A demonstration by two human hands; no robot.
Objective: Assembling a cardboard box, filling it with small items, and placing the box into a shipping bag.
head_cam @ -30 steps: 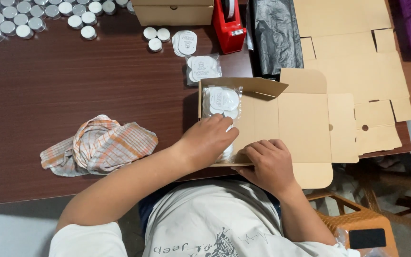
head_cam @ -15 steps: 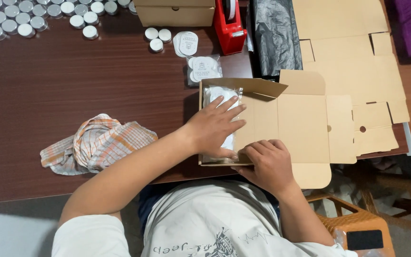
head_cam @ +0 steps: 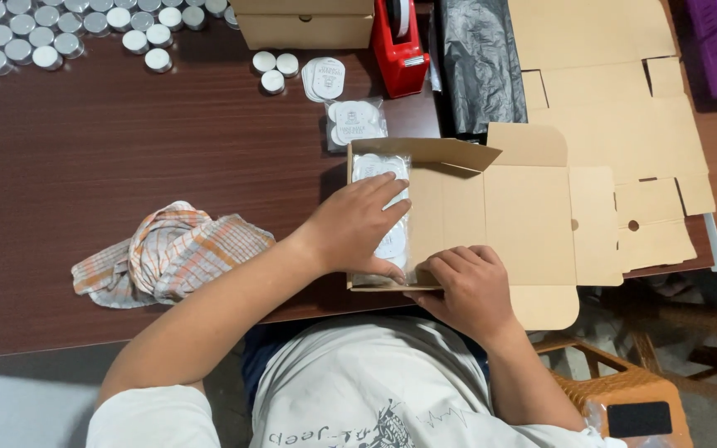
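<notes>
An open brown cardboard box [head_cam: 491, 211] lies at the table's near edge. Clear plastic packets of white round discs [head_cam: 382, 168] stand in a row along its left wall. My left hand [head_cam: 357, 224] lies flat on these packets with fingers spread, pressing them against the left wall. My right hand [head_cam: 469, 286] grips the box's near wall, fingers curled over the rim.
A checked cloth [head_cam: 168, 253] lies left of the box. Several small silver tins [head_cam: 60, 33] fill the far left corner. More disc packets [head_cam: 357, 120], a red tape dispenser [head_cam: 398, 41], a black bag [head_cam: 479, 58] and flat cardboard sheets [head_cam: 616, 99] sit behind and right.
My left hand went from curled over the packets to flat and spread, pushing them leftward toward the box wall. My right hand kept its hold on the near wall.
</notes>
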